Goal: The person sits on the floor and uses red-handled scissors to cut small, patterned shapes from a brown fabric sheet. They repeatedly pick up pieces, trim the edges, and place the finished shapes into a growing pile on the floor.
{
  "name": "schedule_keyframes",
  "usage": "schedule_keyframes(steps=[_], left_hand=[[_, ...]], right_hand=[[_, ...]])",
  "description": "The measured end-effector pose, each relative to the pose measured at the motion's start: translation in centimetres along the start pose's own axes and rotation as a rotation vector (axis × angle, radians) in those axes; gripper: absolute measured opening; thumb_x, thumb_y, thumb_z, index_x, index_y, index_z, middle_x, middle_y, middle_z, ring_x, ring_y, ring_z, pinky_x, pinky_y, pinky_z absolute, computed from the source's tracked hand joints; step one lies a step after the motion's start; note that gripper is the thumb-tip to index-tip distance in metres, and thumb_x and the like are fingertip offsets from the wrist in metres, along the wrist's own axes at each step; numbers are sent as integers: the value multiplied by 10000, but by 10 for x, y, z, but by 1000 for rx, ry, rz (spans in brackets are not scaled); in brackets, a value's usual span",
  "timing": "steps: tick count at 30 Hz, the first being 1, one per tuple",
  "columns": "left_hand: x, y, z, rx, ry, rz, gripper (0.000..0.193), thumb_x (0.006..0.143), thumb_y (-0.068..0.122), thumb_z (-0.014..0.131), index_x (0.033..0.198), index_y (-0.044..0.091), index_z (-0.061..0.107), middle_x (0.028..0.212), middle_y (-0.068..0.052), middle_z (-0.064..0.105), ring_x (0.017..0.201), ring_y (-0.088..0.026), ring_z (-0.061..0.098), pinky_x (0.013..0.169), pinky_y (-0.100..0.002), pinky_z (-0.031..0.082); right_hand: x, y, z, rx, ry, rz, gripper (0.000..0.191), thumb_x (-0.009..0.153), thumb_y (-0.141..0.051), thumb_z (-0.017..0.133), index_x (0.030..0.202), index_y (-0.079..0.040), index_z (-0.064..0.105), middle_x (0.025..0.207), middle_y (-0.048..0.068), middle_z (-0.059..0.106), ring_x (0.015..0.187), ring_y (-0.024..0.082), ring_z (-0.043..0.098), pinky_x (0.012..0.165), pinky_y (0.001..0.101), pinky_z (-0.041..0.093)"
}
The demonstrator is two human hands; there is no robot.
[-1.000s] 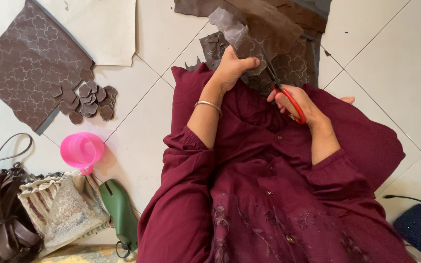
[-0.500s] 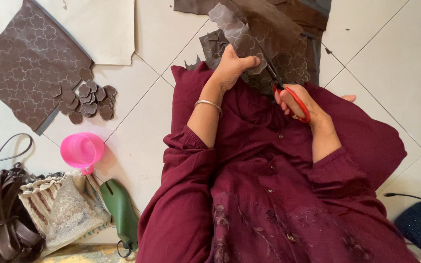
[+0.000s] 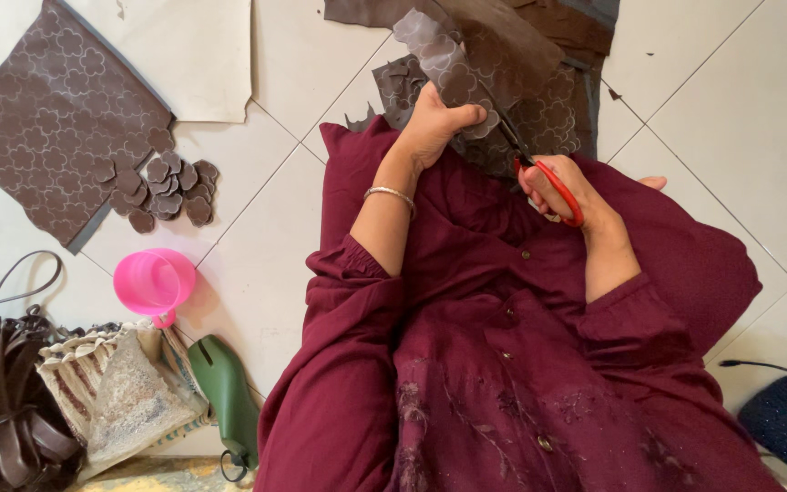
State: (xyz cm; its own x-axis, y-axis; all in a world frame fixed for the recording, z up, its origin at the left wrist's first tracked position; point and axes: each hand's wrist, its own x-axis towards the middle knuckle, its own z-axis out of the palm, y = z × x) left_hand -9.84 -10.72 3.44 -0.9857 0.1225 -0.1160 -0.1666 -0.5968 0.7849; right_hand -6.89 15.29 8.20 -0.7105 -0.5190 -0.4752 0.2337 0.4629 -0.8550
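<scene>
The left hand [image 3: 434, 123] has its fingers closed in a pinch on the brown flower-patterned sheet [image 3: 466, 77], which rises up and away from the lap over the tiled floor [image 3: 730, 137]. The right hand [image 3: 562, 187] has its fingers closed through the red handles of the scissors [image 3: 539, 169]; their long axis runs diagonally from those fingers toward the left fingers, blades meeting the sheet just beside the pinch. A pile of cut flower pieces [image 3: 161, 187] lies well apart, beyond the left fingers.
</scene>
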Motion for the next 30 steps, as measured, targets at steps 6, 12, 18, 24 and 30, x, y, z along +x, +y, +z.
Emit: schedule_keyframes(steps=[6, 12, 18, 24, 30], left_hand=[[0, -3, -2, 12, 4, 8, 362, 796, -63, 756, 1139, -17, 650, 1028, -65, 717, 928, -174, 692, 867, -330, 572], [5, -10, -9, 45, 76, -51, 411, 849, -35, 776, 1224, -18, 609, 1046, -73, 677, 852, -169, 581, 746, -312, 453], [6, -10, -9, -45, 51, -53, 447, 822, -43, 753, 1237, 13, 594, 1097, -73, 700, 951, -180, 684, 831, -323, 566], [5, -13, -8, 25, 9, -7, 469, 828, -74, 754, 1263, -2, 595, 1165, -76, 692, 1050, -185, 675, 956, -345, 560], [7, -16, -10, 16, 20, 18, 490, 818, -79, 763, 1270, -8, 589, 1186, -72, 686, 1074, -183, 667, 981, -348, 551]], right_hand=[[6, 10, 0, -68, 52, 13, 742, 808, -833, 554, 711, -98, 526, 580, -12, 506, 481, 87, 502, 434, 241, 425], [4, 8, -1, -93, 80, 35, 739, 812, -815, 557, 720, -81, 549, 584, 8, 516, 473, 95, 505, 431, 260, 432], [-1, -4, 1, -90, 30, 18, 728, 849, -812, 499, 784, -94, 601, 652, -10, 545, 526, 83, 526, 458, 235, 418], [-4, -4, 1, -25, -23, -24, 790, 845, -859, 460, 780, -79, 571, 647, -12, 508, 523, 77, 511, 455, 228, 399], [-2, -2, 2, -36, 8, -11, 806, 805, -885, 448, 714, -87, 515, 584, -14, 475, 460, 71, 465, 400, 230, 370]])
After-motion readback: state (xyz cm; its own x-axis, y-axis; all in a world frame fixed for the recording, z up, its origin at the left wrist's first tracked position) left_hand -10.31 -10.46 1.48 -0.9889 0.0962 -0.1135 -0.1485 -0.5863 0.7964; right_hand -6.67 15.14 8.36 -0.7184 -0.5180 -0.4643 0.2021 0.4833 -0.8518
